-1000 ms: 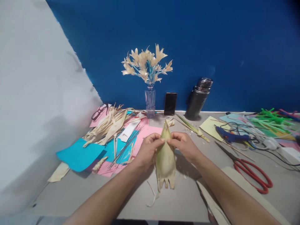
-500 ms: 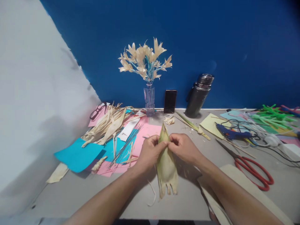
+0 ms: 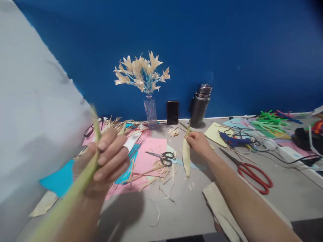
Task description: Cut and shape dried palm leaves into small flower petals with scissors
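Observation:
My left hand is raised close to the camera, its fingers closed round a long pale-green corn husk, blurred at its lower end. Farther off on the right, my right hand pinches a narrower cream corn husk by its upper part; this piece hangs upright over the table. Small scissors with black handles lie between the hands on pink paper, among husk scraps. Under my right forearm is a folded beige cloth-like piece.
Husk flowers stand in a clear bottle by the wall, beside a phone and a dark flask. Rightward lie a blue glue gun with cords, red-handled scissors and green fuzzy stems.
Both hands were together on one broad husk; now they are far apart, each with a husk piece. My left hand has come up, left and nearer. The small scissors have come into sight.

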The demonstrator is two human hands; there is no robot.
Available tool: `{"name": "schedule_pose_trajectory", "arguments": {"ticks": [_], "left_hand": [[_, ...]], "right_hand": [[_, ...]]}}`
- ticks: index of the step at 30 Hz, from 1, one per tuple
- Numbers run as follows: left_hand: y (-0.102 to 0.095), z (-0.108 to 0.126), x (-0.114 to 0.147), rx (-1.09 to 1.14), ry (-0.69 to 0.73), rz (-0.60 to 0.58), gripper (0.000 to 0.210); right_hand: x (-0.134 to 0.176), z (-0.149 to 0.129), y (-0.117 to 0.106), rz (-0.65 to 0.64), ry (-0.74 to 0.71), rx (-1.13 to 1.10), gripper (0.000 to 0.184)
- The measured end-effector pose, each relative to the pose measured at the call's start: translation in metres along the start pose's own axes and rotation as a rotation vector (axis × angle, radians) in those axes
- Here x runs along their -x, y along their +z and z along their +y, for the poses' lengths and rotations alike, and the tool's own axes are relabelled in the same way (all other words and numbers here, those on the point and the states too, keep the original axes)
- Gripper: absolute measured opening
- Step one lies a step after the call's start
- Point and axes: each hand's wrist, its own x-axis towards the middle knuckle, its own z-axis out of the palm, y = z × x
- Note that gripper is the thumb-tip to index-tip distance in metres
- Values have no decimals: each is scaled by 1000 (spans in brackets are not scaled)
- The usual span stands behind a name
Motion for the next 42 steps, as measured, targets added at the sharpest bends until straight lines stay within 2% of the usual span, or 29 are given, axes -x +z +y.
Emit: {"name": "schedule_pose_trajectory", "arguments": {"ticks": [1,3,4,5,6,8,9,10,11,13,14,16,19,22,24,27,29,36,42], "left_hand": [[-6,10,-8,-56,19,-99,39],[-21,26,-31,-311,13,-158,34],[-27,30,-42,-500,-9,-136,29],[-33,33,-52,-751,-47,-59,20],[-36,32,-59,-987,-16,51,18],[-34,20,-62,-1221,350,252,18],[-28,8,-57,-1258,460,270,17],[-20,-7,-48,-1261,477,263,14],[-10,-25,-38,-1205,371,181,13],[11,-64,-19,-991,62,-42,17],[20,-83,-12,-899,-23,-63,18],[32,-112,-6,-785,-108,-91,15],[34,-134,-10,-588,-189,-32,14],[30,-138,-14,-423,-234,57,22],[30,-138,-13,-349,-238,82,27],[34,-135,-8,-294,-245,44,31],[37,-133,-6,-281,-254,12,33],[30,-133,-10,-309,-306,-13,33],[32,-126,-6,-506,-250,-35,12]], "right_hand": [[0,0,-1,-31,10,-42,27],[4,-4,2,-91,24,-142,29],[8,-8,4,-127,35,-210,31],[12,-12,7,-168,48,-288,33],[18,-17,10,-208,63,-370,34],[28,-25,17,-271,90,-497,35],[32,-28,19,-274,87,-510,35],[36,-30,22,-252,68,-492,35],[39,-31,25,-217,41,-458,35],[42,-30,30,-145,-5,-380,35],[43,-29,32,-120,-24,-343,35],[45,-26,35,-87,-64,-269,35],[48,-25,40,-45,-148,-194,23],[52,-26,44,-32,-174,-192,17],[53,-26,47,-38,-150,-217,24],[52,-24,51,-76,-36,-369,37],[50,-22,54,-97,54,-502,38],[47,-23,57,-64,155,-682,26],[47,-26,59,-76,284,-864,25]]}}
